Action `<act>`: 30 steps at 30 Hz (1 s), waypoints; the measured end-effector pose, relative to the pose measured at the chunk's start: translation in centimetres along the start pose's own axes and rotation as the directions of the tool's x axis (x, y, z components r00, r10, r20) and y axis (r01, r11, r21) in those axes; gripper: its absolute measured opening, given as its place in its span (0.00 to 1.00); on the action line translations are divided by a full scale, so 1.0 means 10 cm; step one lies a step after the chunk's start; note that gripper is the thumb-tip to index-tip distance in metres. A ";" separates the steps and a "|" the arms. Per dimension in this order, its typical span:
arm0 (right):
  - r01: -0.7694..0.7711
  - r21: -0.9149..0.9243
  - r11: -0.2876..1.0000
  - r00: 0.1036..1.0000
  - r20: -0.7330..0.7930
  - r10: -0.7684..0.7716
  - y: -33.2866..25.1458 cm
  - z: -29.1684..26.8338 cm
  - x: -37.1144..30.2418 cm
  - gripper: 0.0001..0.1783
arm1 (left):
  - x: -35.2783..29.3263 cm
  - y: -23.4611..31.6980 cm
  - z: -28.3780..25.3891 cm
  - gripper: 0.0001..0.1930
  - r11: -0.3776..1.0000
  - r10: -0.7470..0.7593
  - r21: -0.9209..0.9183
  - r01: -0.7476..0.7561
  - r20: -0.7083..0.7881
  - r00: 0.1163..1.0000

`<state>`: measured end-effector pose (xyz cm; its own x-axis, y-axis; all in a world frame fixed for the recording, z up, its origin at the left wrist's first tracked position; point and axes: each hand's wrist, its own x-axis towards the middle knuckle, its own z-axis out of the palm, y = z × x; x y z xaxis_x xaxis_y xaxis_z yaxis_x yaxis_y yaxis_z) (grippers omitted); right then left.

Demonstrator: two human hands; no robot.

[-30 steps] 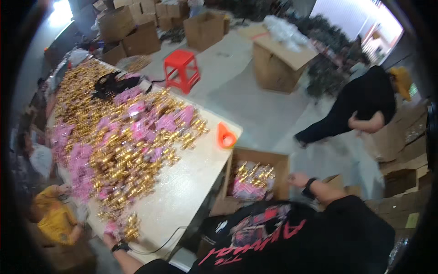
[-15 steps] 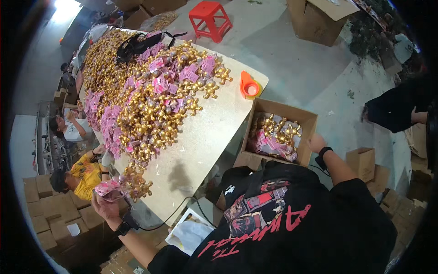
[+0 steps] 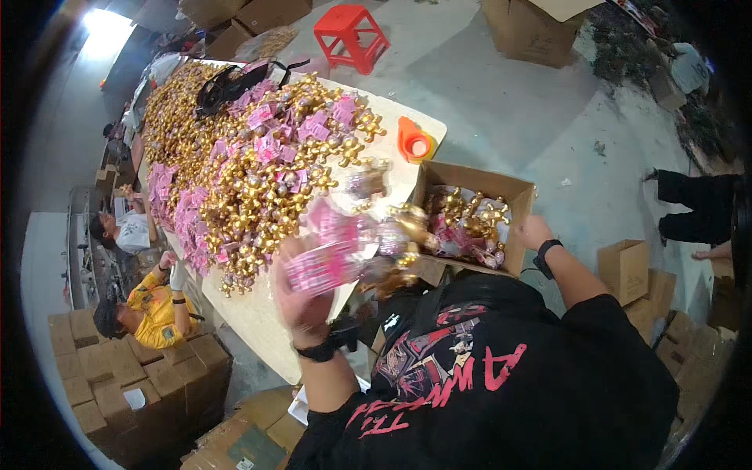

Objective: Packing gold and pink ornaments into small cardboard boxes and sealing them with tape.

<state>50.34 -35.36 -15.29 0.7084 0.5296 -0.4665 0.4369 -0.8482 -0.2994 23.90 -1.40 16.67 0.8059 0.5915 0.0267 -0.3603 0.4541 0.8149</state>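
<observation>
My left hand (image 3: 298, 296) grips a bunch of shiny gold knobbed trinkets with pink cards (image 3: 321, 268), smeared by motion. The bunch hangs between the table's near edge and an open cardboard box (image 3: 492, 180). Inside that box lie more gold trinkets with pink cards (image 3: 470, 223). My right hand (image 3: 535, 233), its fingers curled, holds the right rim of the box. A large heap of the same gold trinkets (image 3: 258, 176), mixed with pink cards, covers the far and left parts of the pale table (image 3: 243, 309).
An orange tape dispenser (image 3: 415, 142) lies at the table's right corner, and a black strapped bag (image 3: 227, 90) rests on the heap. Beyond stands a red stool (image 3: 351, 39). A person in yellow (image 3: 160, 309) works at the left, near stacked cartons (image 3: 117, 364). Small boxes (image 3: 624, 270) stand right.
My left hand has swung right with the bunch, from the table's near left edge toward the box. My right hand stays at the box rim.
</observation>
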 end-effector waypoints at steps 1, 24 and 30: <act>0.024 -0.005 1.000 1.000 0.018 -0.024 -0.04 -0.04 0.00 0.19 | 0.07 -0.21 0.09 0.17 0.998 -0.056 0.041 0.052 0.115 0.992; 0.023 -0.026 0.999 0.999 -0.028 -0.024 -0.38 -0.08 0.00 0.14 | 0.10 -1.23 0.50 0.15 0.895 -0.447 0.106 0.434 0.251 0.859; 0.015 -0.017 1.000 0.999 -0.033 -0.015 -0.41 0.03 0.11 0.12 | 0.13 -1.26 0.51 0.14 0.893 -0.448 0.095 0.440 0.280 0.849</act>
<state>49.18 -31.34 -14.84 0.7196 0.5418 -0.4344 0.4564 -0.8404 -0.2922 31.85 -9.77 9.37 0.9772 0.1126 -0.1802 0.0771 0.6021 0.7947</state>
